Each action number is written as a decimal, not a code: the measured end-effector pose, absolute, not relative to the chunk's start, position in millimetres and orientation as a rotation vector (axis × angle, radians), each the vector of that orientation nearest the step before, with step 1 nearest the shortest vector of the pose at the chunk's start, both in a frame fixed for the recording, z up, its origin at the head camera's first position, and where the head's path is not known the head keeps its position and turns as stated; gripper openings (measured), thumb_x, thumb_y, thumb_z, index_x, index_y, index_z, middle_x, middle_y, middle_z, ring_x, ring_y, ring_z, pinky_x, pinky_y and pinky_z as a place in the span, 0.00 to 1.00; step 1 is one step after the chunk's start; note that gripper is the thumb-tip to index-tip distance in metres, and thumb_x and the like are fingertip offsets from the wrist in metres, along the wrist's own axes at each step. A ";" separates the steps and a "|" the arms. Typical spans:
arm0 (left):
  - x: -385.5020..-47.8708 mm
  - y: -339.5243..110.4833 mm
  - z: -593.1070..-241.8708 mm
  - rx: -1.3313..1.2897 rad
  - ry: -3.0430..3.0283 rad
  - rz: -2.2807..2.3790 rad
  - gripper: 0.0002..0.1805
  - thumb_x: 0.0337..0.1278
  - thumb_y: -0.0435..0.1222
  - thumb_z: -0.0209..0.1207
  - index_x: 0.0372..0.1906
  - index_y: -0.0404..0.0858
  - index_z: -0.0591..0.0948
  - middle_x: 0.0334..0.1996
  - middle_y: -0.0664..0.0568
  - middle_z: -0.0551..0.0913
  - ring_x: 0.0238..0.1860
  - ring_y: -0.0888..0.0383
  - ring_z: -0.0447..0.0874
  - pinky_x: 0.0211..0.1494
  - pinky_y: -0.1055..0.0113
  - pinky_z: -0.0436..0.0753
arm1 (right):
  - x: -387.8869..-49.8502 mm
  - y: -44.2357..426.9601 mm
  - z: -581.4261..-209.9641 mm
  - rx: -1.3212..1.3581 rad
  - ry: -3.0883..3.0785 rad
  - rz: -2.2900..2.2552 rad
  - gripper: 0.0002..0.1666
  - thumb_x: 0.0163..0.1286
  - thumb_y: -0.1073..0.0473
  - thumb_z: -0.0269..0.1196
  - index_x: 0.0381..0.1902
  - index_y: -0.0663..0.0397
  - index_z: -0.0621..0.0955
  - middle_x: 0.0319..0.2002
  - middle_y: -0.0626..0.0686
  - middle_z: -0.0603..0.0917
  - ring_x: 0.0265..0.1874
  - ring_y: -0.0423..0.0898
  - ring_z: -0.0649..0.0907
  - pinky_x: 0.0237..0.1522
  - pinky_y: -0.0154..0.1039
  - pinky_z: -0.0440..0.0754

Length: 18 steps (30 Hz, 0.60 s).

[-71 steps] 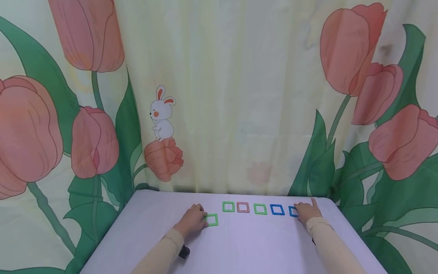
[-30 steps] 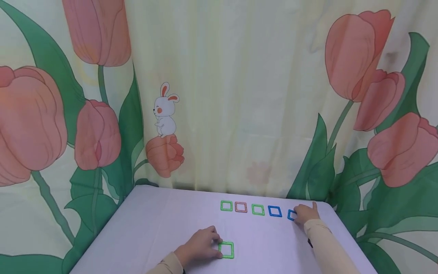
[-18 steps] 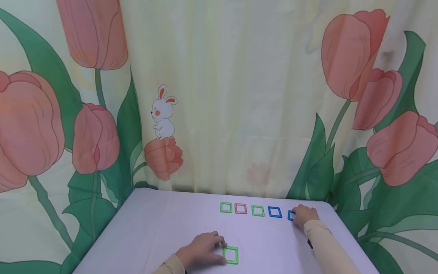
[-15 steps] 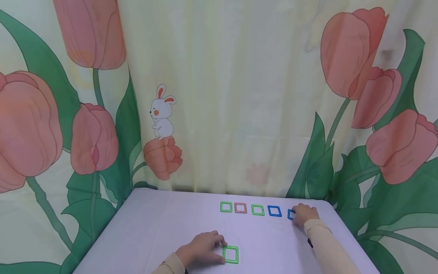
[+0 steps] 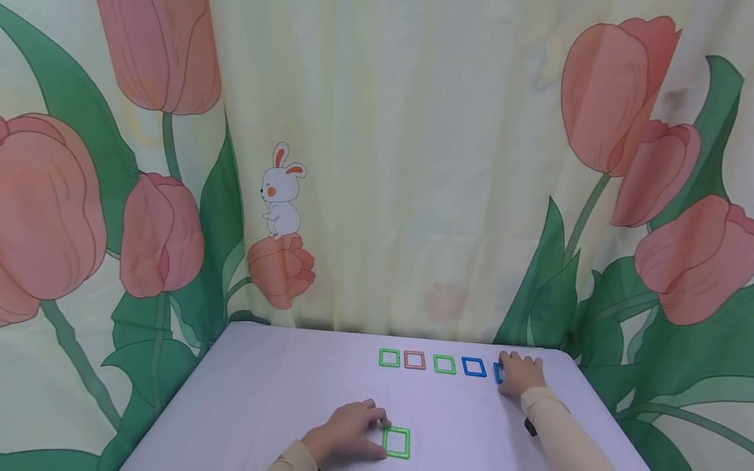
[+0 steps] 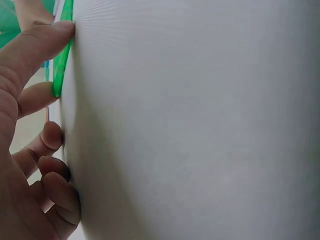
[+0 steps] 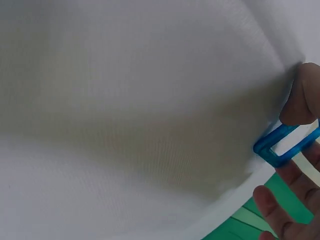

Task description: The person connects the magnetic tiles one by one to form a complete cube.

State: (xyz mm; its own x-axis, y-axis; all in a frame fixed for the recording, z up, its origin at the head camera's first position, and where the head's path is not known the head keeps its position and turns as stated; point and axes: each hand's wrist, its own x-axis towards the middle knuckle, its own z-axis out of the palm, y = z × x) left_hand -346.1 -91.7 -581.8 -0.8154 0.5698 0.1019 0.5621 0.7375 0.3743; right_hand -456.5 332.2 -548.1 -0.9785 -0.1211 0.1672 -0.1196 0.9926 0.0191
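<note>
The left hand [image 5: 347,432] holds a green square frame [image 5: 409,443] by its left side, low on the table in the head view. In the left wrist view the thumb and a finger of the left hand [image 6: 30,95] pinch the edge of the green frame [image 6: 60,70], flat against the cloth. At the right end of a row, the right hand [image 5: 523,375] grips a blue square frame [image 5: 497,373] and covers part of it. In the right wrist view, thumb and fingers of the right hand [image 7: 300,185] hold the blue frame [image 7: 274,156], which looks tilted off the cloth.
A row along the back of the white table [image 5: 247,392] has a green frame [image 5: 389,349], a red frame [image 5: 415,352], another green frame [image 5: 444,356] and a blue frame [image 5: 474,359]. Behind it hangs a tulip-print curtain [image 5: 377,163]. A dark object [image 5: 530,426] shows at the right wrist.
Since the oldest frame, the left hand has brought its green frame nearer and to the right; lately it has stayed nearly still. The right hand has shifted slightly left at its blue frame.
</note>
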 end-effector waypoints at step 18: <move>-341.1 -86.8 -574.2 0.834 2.860 0.621 0.23 0.44 0.60 0.75 0.46 0.62 0.84 0.33 0.66 0.72 0.32 0.66 0.68 0.37 0.69 0.71 | -430.7 313.8 -545.5 0.126 -3.073 0.583 0.39 0.47 0.56 0.75 0.57 0.61 0.75 0.50 0.58 0.84 0.44 0.55 0.80 0.51 0.63 0.71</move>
State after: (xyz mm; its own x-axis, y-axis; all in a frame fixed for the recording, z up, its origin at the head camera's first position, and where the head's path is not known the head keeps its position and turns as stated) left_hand -341.1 -86.8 -574.2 -0.8454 0.5337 0.0195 0.4937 0.7671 0.4097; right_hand -430.7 313.8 -545.5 -0.9967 -0.0772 0.0258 -0.0813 0.9274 -0.3653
